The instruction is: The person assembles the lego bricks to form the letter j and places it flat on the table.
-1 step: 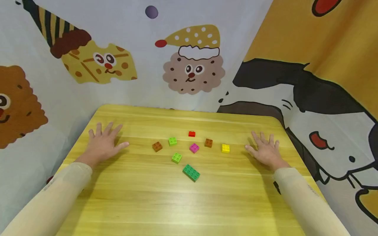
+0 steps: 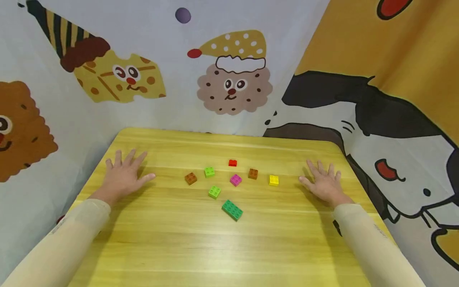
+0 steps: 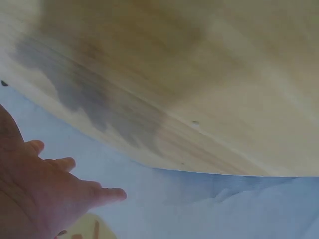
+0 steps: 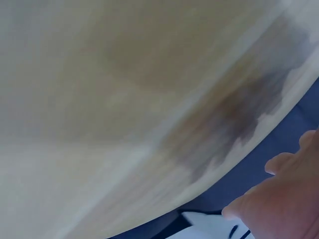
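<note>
My left hand (image 2: 123,178) is spread over the left side of the wooden table, fingers apart, holding nothing. Over the right side my right hand (image 2: 324,184) is spread likewise, also holding nothing. Between them lie several toy building bricks. Nearest the left hand is a brown brick (image 2: 191,178); beside it are a lime brick (image 2: 209,172) and another lime brick (image 2: 214,192). A magenta brick (image 2: 235,180) and a red brick (image 2: 232,163) lie mid-table. A second brown brick (image 2: 253,173) and a yellow brick (image 2: 273,180) lie toward the right hand. The longer green brick (image 2: 232,210) is closest to me.
The light wooden table (image 2: 172,243) has rounded far corners. Behind it and along both sides hangs a printed cloth (image 2: 161,115) with cartoon figures. In both wrist views the hand casts a shadow on the wood near the table's edge.
The left hand has shifted very slightly left and the right hand slightly right. All the bricks lie where they were.
</note>
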Demonstrator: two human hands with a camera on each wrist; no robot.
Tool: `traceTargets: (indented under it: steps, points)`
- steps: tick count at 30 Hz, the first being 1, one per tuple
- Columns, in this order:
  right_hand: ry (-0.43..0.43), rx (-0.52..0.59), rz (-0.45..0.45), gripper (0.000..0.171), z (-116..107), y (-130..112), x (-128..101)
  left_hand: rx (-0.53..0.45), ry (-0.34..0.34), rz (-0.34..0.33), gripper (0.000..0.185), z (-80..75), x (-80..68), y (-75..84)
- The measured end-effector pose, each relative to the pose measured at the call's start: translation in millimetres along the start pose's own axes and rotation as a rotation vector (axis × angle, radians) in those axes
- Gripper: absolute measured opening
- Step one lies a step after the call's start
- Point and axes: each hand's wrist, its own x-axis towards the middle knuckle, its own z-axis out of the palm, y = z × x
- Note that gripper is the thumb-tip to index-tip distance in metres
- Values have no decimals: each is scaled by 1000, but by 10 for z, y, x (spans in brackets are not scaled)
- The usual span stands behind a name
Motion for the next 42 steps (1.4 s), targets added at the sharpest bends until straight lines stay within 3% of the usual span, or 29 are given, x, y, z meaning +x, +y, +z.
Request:
traceTargets:
  steps: [6, 10, 12, 16, 19, 22, 25, 28, 36, 42]
  points:
    - [28, 20, -30, 83, 16, -72, -36, -13, -2, 9, 92, -11, 10, 53]
    - [55, 122, -117, 81, 3, -330, -15, -16, 31, 106, 87, -41, 20, 353]
    - [51, 177, -197, 79, -26, -521, 0, -15, 77, 221, 78, -75, -9, 642]
    - [19, 201, -317, 71, -30, -878, 14, 16, 121, 582, 57, -42, -153, 1401]
    - [16, 191, -347, 64, -33, -1057, 19, 32, 39, 828, 62, 69, -281, 1928]
    - [23, 184, -343, 57, -23, -1151, 34, 67, -50, 954, 77, 188, -365, 2257]
    - [23, 185, -331, 50, -12, -1192, 52, 109, -81, 980, 87, 259, -393, 2387]
    - [28, 196, -313, 44, -8, -1209, 66, 108, -98, 938, 91, 282, -383, 2394]
    - [42, 188, -291, 36, 11, -1197, 97, 77, -133, 698, 97, 311, -216, 2225]
    - [39, 186, -280, 34, 22, -1208, 108, 59, -123, 688, 97, 317, -157, 2166]
